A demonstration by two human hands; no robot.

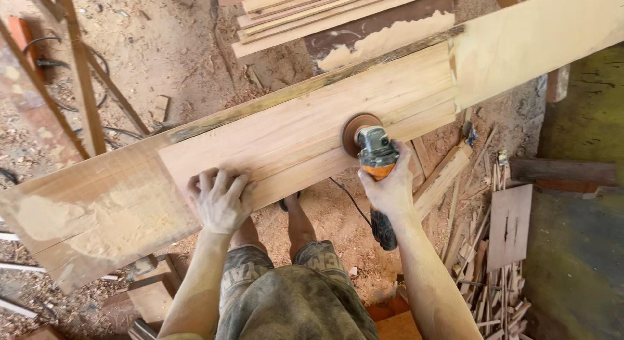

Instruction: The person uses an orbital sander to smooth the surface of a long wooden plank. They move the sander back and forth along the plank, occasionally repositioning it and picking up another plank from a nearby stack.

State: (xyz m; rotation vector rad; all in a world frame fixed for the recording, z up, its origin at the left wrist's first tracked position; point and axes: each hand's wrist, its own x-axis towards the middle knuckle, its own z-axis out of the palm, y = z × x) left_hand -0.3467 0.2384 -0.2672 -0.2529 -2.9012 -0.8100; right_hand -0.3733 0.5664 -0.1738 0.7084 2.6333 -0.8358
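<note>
Mid-sanding, seemingly; right hand (392, 187) clenched round grinder (372, 148), disc on plank (305, 129) at frame centre; left hand (221, 200) flat, fingers spread, pinning plank; next pass probably needs steady pressure along grain.

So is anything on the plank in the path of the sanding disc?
Nothing visible: the sanding disc sits on the plank, bare along its length. The left hand presses the near edge, off to the side.
</note>
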